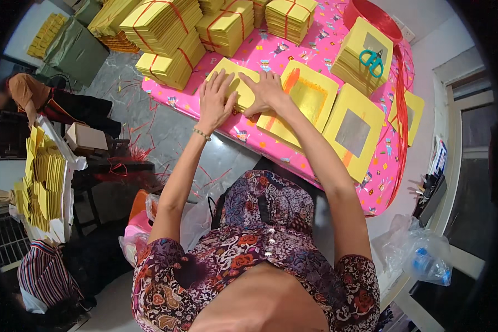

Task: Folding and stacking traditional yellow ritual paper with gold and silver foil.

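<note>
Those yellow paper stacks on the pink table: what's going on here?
The person's left hand and right hand both touch a small yellow paper stack near the edge of the pink tablecloth. To its right lie a yellow sheet with a gold panel and another with a grey panel. Farther back are yellow paper bundles tied with red cord, and teal-handled scissors rest on an untied stack.

Open strip of pink tablecloth (300, 54) beyond our right hand (267, 91), between tied bundles (218, 34) and the tall yellow stack (353, 69); we could pass there. Beyond our left hand (216, 103), bundles block us. Rightward, scissors (374, 62) top the stack; red strings (402, 124) trail past it.
</note>
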Available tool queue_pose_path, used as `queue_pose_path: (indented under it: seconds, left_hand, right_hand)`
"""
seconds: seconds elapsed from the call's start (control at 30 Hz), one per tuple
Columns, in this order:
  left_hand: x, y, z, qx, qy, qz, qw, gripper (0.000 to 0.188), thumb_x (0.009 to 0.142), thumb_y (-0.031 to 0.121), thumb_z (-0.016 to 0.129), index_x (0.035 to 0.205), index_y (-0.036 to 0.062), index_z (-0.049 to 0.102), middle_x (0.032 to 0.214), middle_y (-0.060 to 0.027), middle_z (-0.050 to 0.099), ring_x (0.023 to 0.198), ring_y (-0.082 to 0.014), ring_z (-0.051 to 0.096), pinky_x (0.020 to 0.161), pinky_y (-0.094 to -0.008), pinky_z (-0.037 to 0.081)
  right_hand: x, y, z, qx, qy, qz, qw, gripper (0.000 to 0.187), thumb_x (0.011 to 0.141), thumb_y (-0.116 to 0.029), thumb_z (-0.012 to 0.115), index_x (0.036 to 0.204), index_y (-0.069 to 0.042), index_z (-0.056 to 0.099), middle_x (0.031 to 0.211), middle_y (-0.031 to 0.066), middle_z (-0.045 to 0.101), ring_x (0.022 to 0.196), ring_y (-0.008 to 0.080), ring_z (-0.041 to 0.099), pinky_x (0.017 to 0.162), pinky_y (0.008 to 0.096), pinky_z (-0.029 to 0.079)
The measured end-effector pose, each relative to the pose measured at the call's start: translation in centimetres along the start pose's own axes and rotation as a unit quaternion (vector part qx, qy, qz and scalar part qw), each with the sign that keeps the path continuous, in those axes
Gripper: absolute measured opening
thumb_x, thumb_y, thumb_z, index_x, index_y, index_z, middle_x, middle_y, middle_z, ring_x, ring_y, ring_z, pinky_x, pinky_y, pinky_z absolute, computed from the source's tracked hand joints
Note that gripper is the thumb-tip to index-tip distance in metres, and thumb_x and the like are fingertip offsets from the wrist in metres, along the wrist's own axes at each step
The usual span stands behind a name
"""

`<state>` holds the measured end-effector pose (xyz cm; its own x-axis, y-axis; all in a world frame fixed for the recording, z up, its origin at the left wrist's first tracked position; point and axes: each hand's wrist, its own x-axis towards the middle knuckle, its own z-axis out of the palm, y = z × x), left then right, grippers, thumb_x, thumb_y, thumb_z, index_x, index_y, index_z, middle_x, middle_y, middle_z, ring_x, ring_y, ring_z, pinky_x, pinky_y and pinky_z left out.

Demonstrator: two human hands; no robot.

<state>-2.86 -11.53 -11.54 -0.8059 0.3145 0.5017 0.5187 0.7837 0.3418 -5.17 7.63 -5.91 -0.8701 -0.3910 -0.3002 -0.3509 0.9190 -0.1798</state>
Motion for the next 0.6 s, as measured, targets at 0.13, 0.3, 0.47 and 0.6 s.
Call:
queue_pose_path:
  seconds: [0.13,0.3,0.47,0.6]
  left_hand:
    - [-0.3,-0.5,1.0,0.034,-0.046,-0.008,0.998,0.047,0.096,0.036,0.05,0.142,0.0231,0.051,0.149,-0.0135,0.043,0.139,-0.0359,0.035,0.114,-0.054,0.021]
    - [0.8,-0.1,0.4,0.052,-0.057,-0.005,0.997,0.045,0.095,0.036,0.049,0.138,0.0232,0.053,0.143,-0.014,0.048,0.137,-0.0352,0.038,0.112,-0.0553,0.025]
    - [4.3,0.7,-0.6,0.05,-0.13,0.003,0.99,0.041,0.091,0.035,0.054,0.119,0.0054,0.056,0.127,-0.0173,0.056,0.116,-0.0366,0.053,0.098,-0.0479,0.041]
    - [4.8,1.5,0.2,-0.03,-0.125,0.004,0.992,0.048,0.093,0.04,0.053,0.125,0.0049,0.054,0.131,-0.0203,0.054,0.121,-0.0377,0.051,0.101,-0.0476,0.039]
  right_hand:
    - [-0.2,0.1,0.5,-0.011,0.043,-0.004,0.999,0.134,0.047,-0.068,0.08,0.156,-0.023,0.018,0.141,0.0331,0.038,0.136,0.0478,0.033,0.113,0.0585,0.021]
    - [-4.4,2.1,0.6,0.0,0.238,-0.069,0.969,0.103,0.064,-0.059,0.077,0.148,-0.015,0.037,0.138,0.0282,0.044,0.133,0.0418,0.039,0.11,0.0577,0.026]
    - [-12.6,4.1,-0.8,0.098,0.24,-0.094,0.961,0.046,0.085,-0.036,0.069,0.121,-0.008,0.063,0.122,0.0148,0.06,0.114,0.0337,0.056,0.101,0.0465,0.038]
    - [-17.6,4.4,1.1,0.096,0.229,-0.039,0.968,0.041,0.082,-0.031,0.072,0.114,-0.006,0.065,0.113,0.0131,0.063,0.107,0.0324,0.058,0.096,0.044,0.042]
